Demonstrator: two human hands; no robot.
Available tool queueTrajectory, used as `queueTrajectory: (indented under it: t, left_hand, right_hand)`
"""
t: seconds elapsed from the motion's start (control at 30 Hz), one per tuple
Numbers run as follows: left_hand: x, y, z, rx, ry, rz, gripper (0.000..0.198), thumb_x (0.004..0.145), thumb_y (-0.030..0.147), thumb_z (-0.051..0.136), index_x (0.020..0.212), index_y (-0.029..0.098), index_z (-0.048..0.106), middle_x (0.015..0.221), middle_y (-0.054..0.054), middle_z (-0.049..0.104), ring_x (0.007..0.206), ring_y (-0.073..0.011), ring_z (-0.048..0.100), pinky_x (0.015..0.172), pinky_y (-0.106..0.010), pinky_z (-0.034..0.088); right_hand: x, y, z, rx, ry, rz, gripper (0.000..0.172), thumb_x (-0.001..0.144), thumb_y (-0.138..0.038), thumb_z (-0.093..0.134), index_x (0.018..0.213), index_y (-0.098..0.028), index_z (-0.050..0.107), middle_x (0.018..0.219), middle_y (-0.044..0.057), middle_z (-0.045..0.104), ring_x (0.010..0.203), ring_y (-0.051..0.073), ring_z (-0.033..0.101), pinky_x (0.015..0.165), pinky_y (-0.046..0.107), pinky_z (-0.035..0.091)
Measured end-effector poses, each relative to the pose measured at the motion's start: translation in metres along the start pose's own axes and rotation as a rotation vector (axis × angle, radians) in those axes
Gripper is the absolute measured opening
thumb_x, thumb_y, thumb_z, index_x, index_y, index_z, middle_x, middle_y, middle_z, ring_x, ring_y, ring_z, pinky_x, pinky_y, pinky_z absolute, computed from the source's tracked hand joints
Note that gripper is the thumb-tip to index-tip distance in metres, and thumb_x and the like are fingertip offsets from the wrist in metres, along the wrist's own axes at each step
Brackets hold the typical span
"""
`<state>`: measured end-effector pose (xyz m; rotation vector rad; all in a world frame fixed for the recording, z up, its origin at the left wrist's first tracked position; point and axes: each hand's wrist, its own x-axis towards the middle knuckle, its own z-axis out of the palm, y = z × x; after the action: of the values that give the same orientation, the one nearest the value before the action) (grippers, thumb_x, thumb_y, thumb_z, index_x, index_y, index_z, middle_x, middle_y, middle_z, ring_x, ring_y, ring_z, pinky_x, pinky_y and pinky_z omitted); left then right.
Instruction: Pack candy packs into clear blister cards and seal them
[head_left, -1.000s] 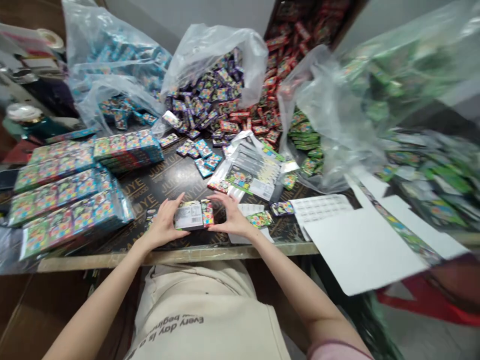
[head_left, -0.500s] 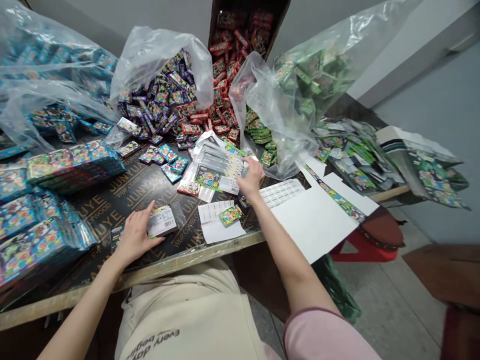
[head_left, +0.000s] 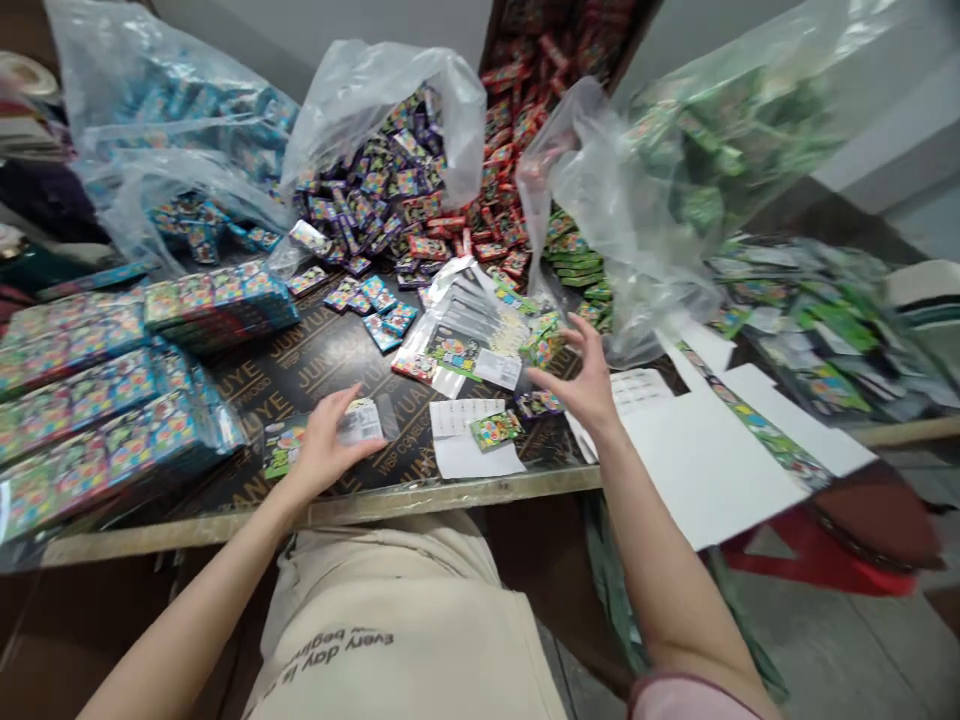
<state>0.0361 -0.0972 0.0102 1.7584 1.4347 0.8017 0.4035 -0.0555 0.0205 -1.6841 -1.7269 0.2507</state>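
Observation:
My left hand (head_left: 330,440) lies over a flat printed bag (head_left: 361,424) with a barcode label, thumb and fingers apart. Another part of dark and green printed packaging (head_left: 282,446) shows to its left. My right hand (head_left: 589,375) hovers with thumb and fingers spread, beside a small green packet (head_left: 546,340); no firm hold on it shows. Left of that hand is a fanned stack of printed bags (head_left: 465,345) with a barcode label. A green candy box (head_left: 496,430) rests on a white printed sheet (head_left: 457,455), with a purple packet (head_left: 537,403) nearby.
Heaps of purple boxes (head_left: 367,200), red boxes (head_left: 502,160) and green boxes (head_left: 574,255) spill across the back. Stacked blue display packs (head_left: 112,420) stand at left. White card (head_left: 690,470) overhangs the table's front edge (head_left: 450,497) at right, near loose flat bags (head_left: 810,320).
The view has swung left, so the table appears shifted right. My right hand has come off the fanned bags and opened. More of the green printed packaging shows beside my left hand.

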Motion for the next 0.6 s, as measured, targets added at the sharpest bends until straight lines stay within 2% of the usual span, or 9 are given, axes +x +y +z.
queueTrajectory:
  t: [0.03, 0.07, 0.13, 0.2, 0.23, 0.33, 0.43, 0.5, 0.6]
  left_hand:
    - [0.001, 0.013, 0.007, -0.220, -0.026, -0.097, 0.069, 0.070, 0.058, 0.066, 0.124, 0.016, 0.057, 0.120, -0.015, 0.060, 0.112, -0.0293, 0.055, 0.100, -0.046, 0.039]
    - [0.003, 0.025, 0.014, -0.459, -0.103, -0.219, 0.063, 0.073, 0.061, 0.060, 0.117, 0.015, 0.061, 0.111, -0.014, 0.065, 0.103, -0.0274, 0.060, 0.094, -0.043, 0.044]
    - [0.004, 0.040, 0.027, -0.858, -0.322, -0.433, 0.061, 0.074, 0.065, 0.056, 0.103, 0.012, 0.067, 0.096, -0.015, 0.069, 0.089, -0.0257, 0.065, 0.084, -0.041, 0.049]
    - [0.002, 0.044, 0.035, -1.089, -0.352, -0.555, 0.052, 0.067, 0.058, 0.068, 0.090, 0.012, 0.069, 0.085, -0.012, 0.070, 0.078, -0.0219, 0.066, 0.076, -0.036, 0.051]
    - [0.000, 0.042, 0.036, -1.134, -0.310, -0.584, 0.046, 0.063, 0.051, 0.074, 0.085, 0.012, 0.069, 0.079, -0.010, 0.070, 0.072, -0.0195, 0.065, 0.073, -0.033, 0.051]
    - [-0.006, 0.032, 0.028, -1.079, -0.146, -0.592, 0.033, 0.055, 0.036, 0.082, 0.071, 0.011, 0.067, 0.064, -0.003, 0.066, 0.057, -0.0126, 0.058, 0.062, -0.027, 0.048]
    - [-0.010, 0.025, 0.017, -0.938, -0.043, -0.531, 0.034, 0.052, 0.035, 0.084, 0.056, 0.012, 0.059, 0.052, 0.003, 0.057, 0.048, -0.0074, 0.048, 0.052, -0.022, 0.039]
    - [-0.010, 0.025, 0.014, -0.866, -0.005, -0.487, 0.039, 0.050, 0.037, 0.084, 0.050, 0.013, 0.053, 0.047, 0.005, 0.052, 0.045, -0.0057, 0.042, 0.050, -0.021, 0.034]
    - [-0.010, 0.025, 0.015, -0.789, 0.010, -0.438, 0.042, 0.050, 0.039, 0.083, 0.047, 0.014, 0.050, 0.045, 0.007, 0.046, 0.044, -0.0048, 0.037, 0.048, -0.021, 0.030]
  right_hand:
    - [-0.013, -0.026, 0.011, 0.209, -0.070, -0.051, 0.095, 0.070, -0.055, 0.065, 0.146, -0.027, 0.015, 0.132, 0.012, 0.049, 0.121, 0.031, 0.046, 0.099, 0.050, 0.035]
    - [-0.027, -0.052, 0.025, 0.398, -0.162, -0.096, 0.099, 0.070, -0.060, 0.064, 0.146, -0.028, 0.009, 0.132, 0.011, 0.050, 0.123, 0.029, 0.047, 0.100, 0.047, 0.037]
    - [-0.055, -0.094, 0.053, 0.663, -0.321, -0.145, 0.105, 0.068, -0.068, 0.062, 0.147, -0.029, 0.004, 0.135, 0.011, 0.049, 0.124, 0.027, 0.048, 0.100, 0.044, 0.041]
    - [-0.074, -0.120, 0.075, 0.770, -0.419, -0.161, 0.109, 0.068, -0.069, 0.062, 0.148, -0.029, 0.000, 0.139, 0.011, 0.045, 0.126, 0.026, 0.047, 0.101, 0.043, 0.041]
    - [-0.079, -0.126, 0.082, 0.778, -0.425, -0.172, 0.110, 0.068, -0.067, 0.064, 0.148, -0.029, -0.001, 0.142, 0.012, 0.041, 0.129, 0.026, 0.044, 0.104, 0.044, 0.039]
    - [-0.076, -0.128, 0.086, 0.674, -0.383, -0.269, 0.107, 0.067, -0.056, 0.071, 0.148, -0.029, 0.005, 0.148, 0.011, 0.034, 0.136, 0.028, 0.034, 0.110, 0.048, 0.030]
    - [-0.064, -0.127, 0.078, 0.489, -0.428, -0.422, 0.092, 0.069, -0.042, 0.073, 0.145, -0.033, 0.022, 0.140, 0.008, 0.045, 0.132, 0.029, 0.038, 0.109, 0.049, 0.028]
    - [-0.060, -0.130, 0.075, 0.388, -0.453, -0.496, 0.086, 0.069, -0.039, 0.073, 0.142, -0.033, 0.028, 0.133, 0.007, 0.052, 0.128, 0.030, 0.042, 0.106, 0.049, 0.030]
    - [-0.060, -0.137, 0.076, 0.281, -0.442, -0.563, 0.085, 0.068, -0.040, 0.071, 0.142, -0.030, 0.030, 0.130, 0.008, 0.054, 0.127, 0.032, 0.042, 0.104, 0.050, 0.028]
